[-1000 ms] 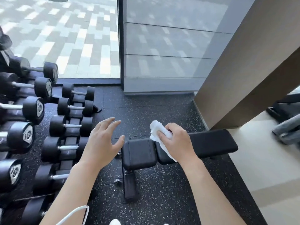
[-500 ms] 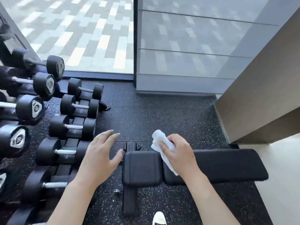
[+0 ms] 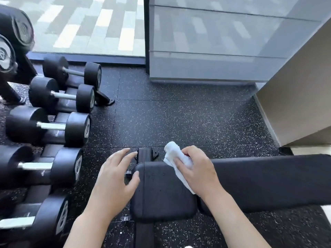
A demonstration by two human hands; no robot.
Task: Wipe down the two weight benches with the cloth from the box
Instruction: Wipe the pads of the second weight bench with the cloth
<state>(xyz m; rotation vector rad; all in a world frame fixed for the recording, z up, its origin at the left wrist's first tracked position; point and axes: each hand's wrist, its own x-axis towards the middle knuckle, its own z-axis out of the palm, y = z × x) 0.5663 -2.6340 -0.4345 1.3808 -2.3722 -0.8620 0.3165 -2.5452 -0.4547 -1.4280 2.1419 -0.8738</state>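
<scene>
Here dumbbells [image 3: 59, 96] show round end logos, writing unreadable.

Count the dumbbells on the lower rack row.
5 show both heads: farthest, then, and nearest, partly cut off at the frame edge. Heads on the upper row aren't counted; more may sit out of view.

White cloth [image 3: 176, 158], black bench [image 3: 161, 190], white-speckled black floor [image 3: 179, 119].
</scene>
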